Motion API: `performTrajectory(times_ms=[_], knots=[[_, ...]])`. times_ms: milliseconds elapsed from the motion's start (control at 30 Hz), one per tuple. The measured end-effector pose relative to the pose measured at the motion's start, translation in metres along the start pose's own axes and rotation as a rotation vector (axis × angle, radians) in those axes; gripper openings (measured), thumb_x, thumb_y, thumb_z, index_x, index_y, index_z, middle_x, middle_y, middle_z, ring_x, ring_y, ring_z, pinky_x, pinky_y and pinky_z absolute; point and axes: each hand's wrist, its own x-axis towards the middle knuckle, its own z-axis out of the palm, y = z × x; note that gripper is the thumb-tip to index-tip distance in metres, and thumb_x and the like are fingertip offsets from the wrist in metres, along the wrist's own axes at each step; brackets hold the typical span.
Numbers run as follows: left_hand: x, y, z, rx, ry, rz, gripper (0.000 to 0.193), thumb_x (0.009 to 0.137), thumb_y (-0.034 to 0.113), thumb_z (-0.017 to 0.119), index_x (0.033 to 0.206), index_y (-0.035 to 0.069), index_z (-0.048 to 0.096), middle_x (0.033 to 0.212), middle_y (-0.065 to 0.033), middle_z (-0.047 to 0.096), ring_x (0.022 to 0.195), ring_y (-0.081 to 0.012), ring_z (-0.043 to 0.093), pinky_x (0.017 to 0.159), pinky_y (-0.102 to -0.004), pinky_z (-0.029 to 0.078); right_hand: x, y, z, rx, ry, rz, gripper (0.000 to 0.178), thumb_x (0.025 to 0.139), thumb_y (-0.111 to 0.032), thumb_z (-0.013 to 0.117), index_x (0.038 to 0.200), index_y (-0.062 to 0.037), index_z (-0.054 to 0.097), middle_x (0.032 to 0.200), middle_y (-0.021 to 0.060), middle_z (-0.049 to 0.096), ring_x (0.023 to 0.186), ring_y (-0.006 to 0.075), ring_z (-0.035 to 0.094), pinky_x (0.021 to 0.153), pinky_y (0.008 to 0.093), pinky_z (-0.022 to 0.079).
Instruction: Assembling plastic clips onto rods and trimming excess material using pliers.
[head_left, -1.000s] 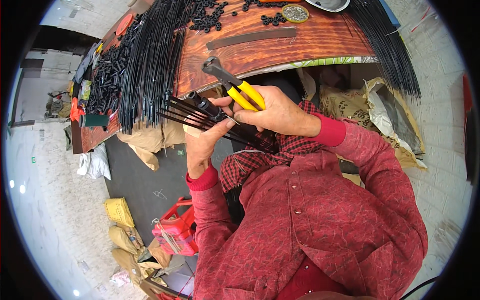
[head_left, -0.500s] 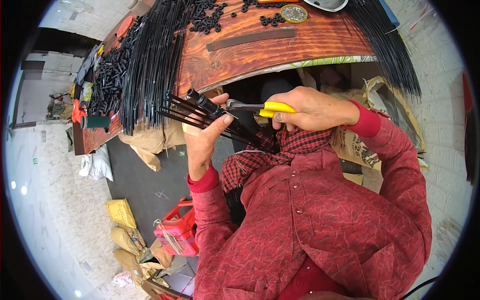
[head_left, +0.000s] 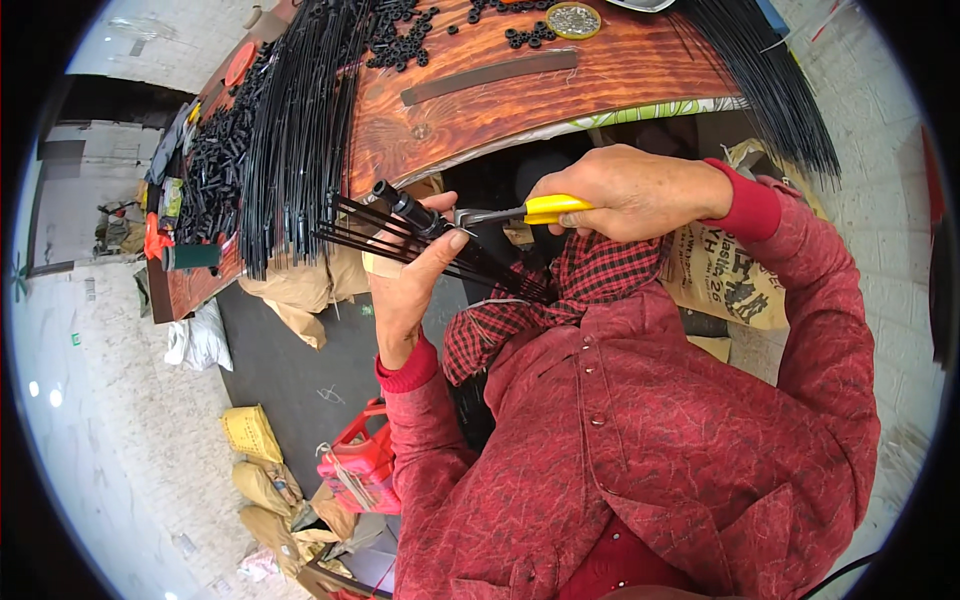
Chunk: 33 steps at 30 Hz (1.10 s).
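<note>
Pliers point(head_left: 545, 208) held up to a black fitting point(head_left: 408, 208) at the near edge of the bench point(head_left: 480, 125).
The left hand point(head_left: 408, 285) is closed around the fitting and thin black rods point(head_left: 497, 272), seemingly to steady them, thumb on top; the right hand point(head_left: 640, 192) is clamped on the yellow handles, pointing the tool's metal head leftward, presumably for reach. Whether its tip bites anything is too small to tell.
</note>
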Motion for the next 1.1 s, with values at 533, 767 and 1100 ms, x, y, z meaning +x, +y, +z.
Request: performTrajectory(times_ms=[533,767,1100], knots=[[0.004,-0.007,-0.015,-0.090,-0.273,0.099,0.035,0.065,0.010,0.082,0.096,-0.001,0.070,0.105,-0.0106,0.064,0.096,-0.0197,0.060,0.082,-0.0320,0.048,-0.002,-0.011,-0.006,0.567,-0.381,0.376,0.038,0.100,-0.037,0.053,0.092,-0.0011,0.059,0.058,0.0036,0.057,0.047,0.0092,0.053,0.043,0.0255,0.042],[0.000,0.003,-0.006,-0.141,-0.334,-0.014,0.040,0.065,0.014,0.081,0.098,-0.004,0.064,0.102,-0.0221,0.066,0.097,-0.0271,0.063,0.088,-0.0379,0.049,-0.020,0.025,0.036,1.206,-0.538,0.314,0.054,0.095,-0.052,0.057,0.096,0.0025,0.056,0.050,0.0017,0.047,0.042,0.0124,0.052,0.038,0.0242,0.039],[-0.001,-0.011,-0.002,-0.170,-0.127,0.032,0.031,0.068,0.002,0.076,0.098,-0.003,0.068,0.101,-0.0134,0.070,0.090,-0.0179,0.064,0.083,-0.0304,0.050,-0.026,-0.003,0.019,-0.160,0.393,-0.099,0.052,0.074,-0.017,0.079,0.118,-0.0022,0.055,0.078,0.0055,0.059,0.065,0.0207,0.062,0.057,0.0331,0.048]])
